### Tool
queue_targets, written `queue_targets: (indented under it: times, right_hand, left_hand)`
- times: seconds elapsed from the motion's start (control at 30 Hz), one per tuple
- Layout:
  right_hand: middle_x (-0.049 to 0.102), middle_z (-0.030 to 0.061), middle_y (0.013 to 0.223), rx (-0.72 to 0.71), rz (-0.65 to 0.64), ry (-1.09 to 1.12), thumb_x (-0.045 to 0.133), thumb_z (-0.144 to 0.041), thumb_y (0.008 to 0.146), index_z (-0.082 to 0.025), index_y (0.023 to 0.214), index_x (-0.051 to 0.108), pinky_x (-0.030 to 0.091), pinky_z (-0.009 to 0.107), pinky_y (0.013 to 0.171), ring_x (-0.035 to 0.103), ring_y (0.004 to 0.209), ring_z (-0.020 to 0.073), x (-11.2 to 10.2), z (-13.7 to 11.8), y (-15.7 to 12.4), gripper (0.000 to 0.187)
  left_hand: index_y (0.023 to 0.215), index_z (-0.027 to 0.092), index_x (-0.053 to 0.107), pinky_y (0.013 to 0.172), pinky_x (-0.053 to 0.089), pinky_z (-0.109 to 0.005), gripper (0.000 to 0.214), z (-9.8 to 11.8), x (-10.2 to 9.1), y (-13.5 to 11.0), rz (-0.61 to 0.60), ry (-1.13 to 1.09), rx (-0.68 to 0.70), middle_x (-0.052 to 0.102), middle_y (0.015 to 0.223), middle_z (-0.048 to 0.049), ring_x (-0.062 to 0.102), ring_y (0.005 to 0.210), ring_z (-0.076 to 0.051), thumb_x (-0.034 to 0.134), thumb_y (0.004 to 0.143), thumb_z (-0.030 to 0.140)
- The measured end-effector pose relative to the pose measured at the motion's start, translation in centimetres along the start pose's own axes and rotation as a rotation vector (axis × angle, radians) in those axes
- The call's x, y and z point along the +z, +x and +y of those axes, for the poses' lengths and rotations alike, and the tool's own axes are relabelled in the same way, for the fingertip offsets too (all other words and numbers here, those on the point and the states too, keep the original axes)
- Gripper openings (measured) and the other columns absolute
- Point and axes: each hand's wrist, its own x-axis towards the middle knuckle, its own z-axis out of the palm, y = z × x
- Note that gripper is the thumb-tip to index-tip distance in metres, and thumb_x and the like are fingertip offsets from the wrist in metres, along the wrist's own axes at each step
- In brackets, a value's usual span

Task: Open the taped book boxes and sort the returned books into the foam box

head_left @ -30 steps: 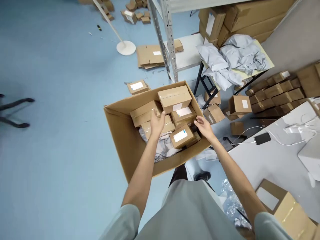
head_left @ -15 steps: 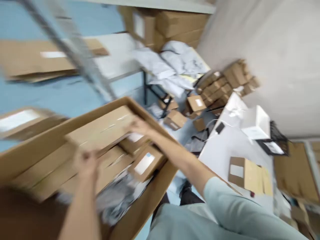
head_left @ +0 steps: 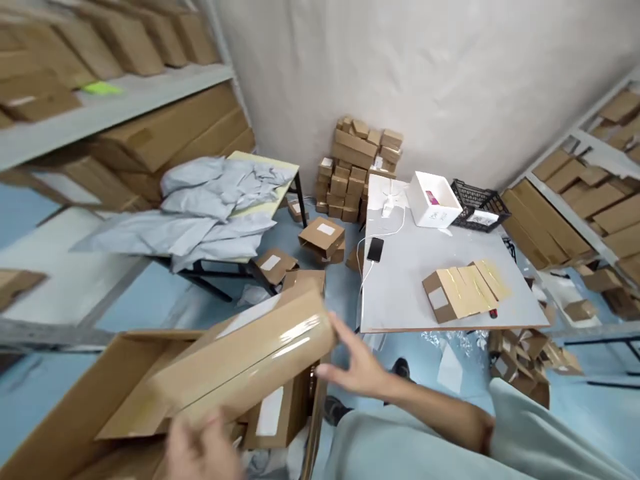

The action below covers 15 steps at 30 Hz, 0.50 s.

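Note:
A long taped cardboard box (head_left: 250, 353) is held tilted above a large open carton (head_left: 65, 413). My right hand (head_left: 353, 363) grips its right end, thumb and fingers on either side. At the near left end, my left hand (head_left: 203, 450) holds the box's lower edge, though motion smears its fingers. A white label runs along the box's far face and clear tape shines across its right end. Inside the carton, below the held box, lies a smaller labelled box (head_left: 277, 413) among grey plastic packages.
A white table (head_left: 400, 273) at right bears a phone (head_left: 375, 250), a white foam box (head_left: 434, 200), a black crate (head_left: 479, 205) and taped cartons (head_left: 463, 291). Grey mailer bags (head_left: 215, 200) cover a table at left. Small boxes (head_left: 347, 173) are stacked by the wall; shelves stand both sides.
The long box has been raised out of the large carton, with both hands on it. My view has turned right, bringing the white table and the stacked boxes nearer the middle.

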Motion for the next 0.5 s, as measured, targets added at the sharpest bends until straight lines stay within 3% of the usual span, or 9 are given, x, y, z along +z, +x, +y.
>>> queue_targets:
  times: [0.07, 0.1, 0.17, 0.33, 0.5]
  right_hand:
    - [0.037, 0.0105, 0.182, 0.059, 0.233, 0.033, 0.084, -0.064, 0.094, -0.029, 0.177, 0.038, 0.026, 0.058, 0.141, 0.035, 0.170, 0.0337, -6.3, 0.2, -3.6, 0.101]
    - [0.041, 0.0112, 0.180, 0.089, 0.362, 0.047, 0.083, -0.065, 0.094, -0.028, 0.175, 0.042, 0.026, 0.058, 0.141, 0.038, 0.169, 0.0339, -9.3, 0.4, -5.4, 0.098]
    - [0.050, 0.0120, 0.175, 0.139, 0.595, 0.080, 0.084, -0.067, 0.092, -0.027, 0.172, 0.048, 0.029, 0.057, 0.140, 0.040, 0.168, 0.0343, -15.0, 1.1, -8.9, 0.096]
    - [0.053, 0.0133, 0.173, 0.140, 1.047, 0.155, 0.083, -0.066, 0.093, -0.024, 0.173, 0.048, 0.035, 0.058, 0.138, 0.041, 0.167, 0.0359, -27.6, 3.5, -17.6, 0.097]
    - [0.042, 0.0115, 0.180, 0.107, 1.341, 0.195, 0.080, -0.058, 0.098, -0.024, 0.175, 0.042, 0.036, 0.055, 0.138, 0.039, 0.168, 0.0337, -40.4, 7.0, -25.5, 0.092]
  left_hand:
    - [0.154, 0.026, 0.070, 0.123, 0.052, -0.060, 0.080, 6.8, 6.8, -2.9, -0.156, -0.018, 0.057, 0.073, 0.152, -0.0088, 0.068, 0.139, -0.043, 0.068, 0.085, 0.068]
    - [0.152, 0.020, 0.071, 0.124, 0.052, -0.058, 0.083, 9.9, 10.1, -4.8, -0.276, -0.027, 0.098, 0.073, 0.150, -0.0143, 0.068, 0.139, -0.042, 0.068, 0.086, 0.069]
    - [0.152, 0.017, 0.070, 0.126, 0.050, -0.054, 0.080, 14.7, 16.0, -9.0, -0.489, -0.049, 0.164, 0.073, 0.150, -0.0166, 0.068, 0.141, -0.040, 0.068, 0.089, 0.068]
    - [0.154, 0.024, 0.069, 0.131, 0.045, -0.045, 0.061, 21.6, 28.4, -20.5, -0.864, -0.083, 0.467, 0.068, 0.158, -0.0110, 0.060, 0.153, -0.031, 0.065, 0.102, 0.056]
    - [0.163, 0.026, 0.061, 0.132, 0.045, -0.041, 0.058, 27.1, 42.8, -34.1, -1.154, -0.088, 0.663, 0.062, 0.165, -0.0086, 0.055, 0.157, -0.028, 0.059, 0.107, 0.043]
